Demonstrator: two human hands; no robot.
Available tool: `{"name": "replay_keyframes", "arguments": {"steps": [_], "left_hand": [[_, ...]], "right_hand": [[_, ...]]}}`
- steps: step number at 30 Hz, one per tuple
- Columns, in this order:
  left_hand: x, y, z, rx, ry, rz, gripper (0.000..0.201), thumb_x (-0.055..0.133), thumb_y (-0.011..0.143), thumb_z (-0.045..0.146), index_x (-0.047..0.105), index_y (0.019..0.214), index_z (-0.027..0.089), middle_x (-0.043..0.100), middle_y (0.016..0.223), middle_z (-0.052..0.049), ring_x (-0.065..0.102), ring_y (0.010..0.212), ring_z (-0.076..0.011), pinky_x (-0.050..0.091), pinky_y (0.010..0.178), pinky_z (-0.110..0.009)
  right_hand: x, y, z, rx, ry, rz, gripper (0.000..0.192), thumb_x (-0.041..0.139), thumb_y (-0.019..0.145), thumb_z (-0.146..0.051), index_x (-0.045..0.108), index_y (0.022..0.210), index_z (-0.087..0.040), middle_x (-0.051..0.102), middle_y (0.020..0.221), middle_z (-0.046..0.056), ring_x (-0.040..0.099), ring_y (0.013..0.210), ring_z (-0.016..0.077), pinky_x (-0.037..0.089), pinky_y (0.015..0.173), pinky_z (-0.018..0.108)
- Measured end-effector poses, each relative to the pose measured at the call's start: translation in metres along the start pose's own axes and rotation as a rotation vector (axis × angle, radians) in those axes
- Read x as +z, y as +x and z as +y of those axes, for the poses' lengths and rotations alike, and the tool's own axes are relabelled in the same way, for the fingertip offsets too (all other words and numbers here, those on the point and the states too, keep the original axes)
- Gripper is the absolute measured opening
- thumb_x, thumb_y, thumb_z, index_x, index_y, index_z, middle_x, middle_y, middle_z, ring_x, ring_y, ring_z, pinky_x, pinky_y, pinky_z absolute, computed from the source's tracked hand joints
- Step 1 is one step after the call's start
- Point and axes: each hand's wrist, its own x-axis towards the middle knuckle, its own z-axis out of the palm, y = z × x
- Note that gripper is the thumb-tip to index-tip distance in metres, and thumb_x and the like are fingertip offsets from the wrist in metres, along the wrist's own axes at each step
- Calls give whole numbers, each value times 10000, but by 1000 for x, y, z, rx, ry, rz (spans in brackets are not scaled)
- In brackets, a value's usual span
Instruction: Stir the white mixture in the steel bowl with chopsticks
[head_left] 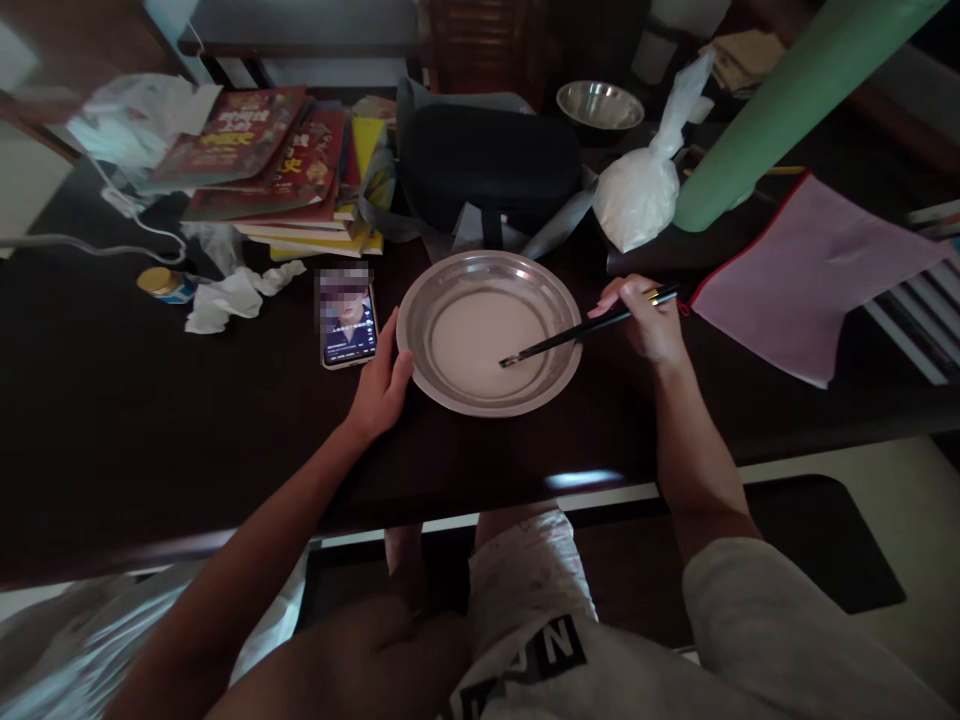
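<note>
A: Item one, lower centre of the frame?

B: The person's own lap and white printed shirt (525, 600), both forearms reaching up the picture onto the dark wooden tabletop (150, 450).

A: Item two, the hands?

B: The left hand (381, 385) is resting against the left rim of the round shallow steel plate (490, 332), fingers curled loosely along its edge, seemingly steadying it. The right hand (645, 318) is pinching a pair of black chopsticks with gold-banded tops (585, 330), fingers narrowed around the upper ends; the tips are dipping into the pale milky liquid (480, 345) pooling in the plate's centre.

A: Item three, beside the plate?

B: A smartphone with a lit screen (347, 322) is lying just left of the left hand, face up. Further left, crumpled white tissue (225, 300) and a small yellow-lidded jar (166, 284).

A: Item four, right side?

B: A pink cloth with red edging (802, 270) is draping over the table edge.

A: Item five, upper frame?

B: A knotted white plastic bag (641, 195), a black zipped case (487, 165), a stack of red and yellow books (277, 170), a steel bowl (600, 105) and a green rolled tube (787, 90) slanting in. The room is lying dim; pale floor is showing at lower right.
</note>
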Motion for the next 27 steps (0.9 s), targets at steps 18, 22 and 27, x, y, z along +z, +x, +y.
{"name": "replay_keyframes", "arguments": {"steps": [18, 22, 27], "left_hand": [[0, 0, -1, 10, 24, -1, 707, 374, 1012, 644, 315, 1588, 239, 373, 1634, -135, 424, 1473, -318, 327, 1235, -499], [-1, 0, -1, 8, 38, -19, 718, 362, 1018, 638, 290, 1599, 222, 357, 1640, -143, 407, 1483, -322, 335, 1230, -497], [0, 0, -1, 9, 47, -11, 716, 353, 1018, 641, 296, 1598, 226, 365, 1636, -143, 431, 1468, -320, 345, 1226, -498]], "right_hand": [[0, -1, 0, -79, 12, -27, 298, 684, 863, -538, 755, 750, -272, 746, 734, -13, 731, 757, 175, 581, 780, 350], [0, -2, 0, -31, 18, -16, 326, 687, 844, -578, 726, 807, -256, 731, 690, -27, 741, 682, 172, 589, 737, 343], [3, -2, 1, -62, 72, -17, 275, 768, 793, -526, 692, 870, -274, 730, 717, -54, 757, 686, 155, 588, 711, 305]]}}
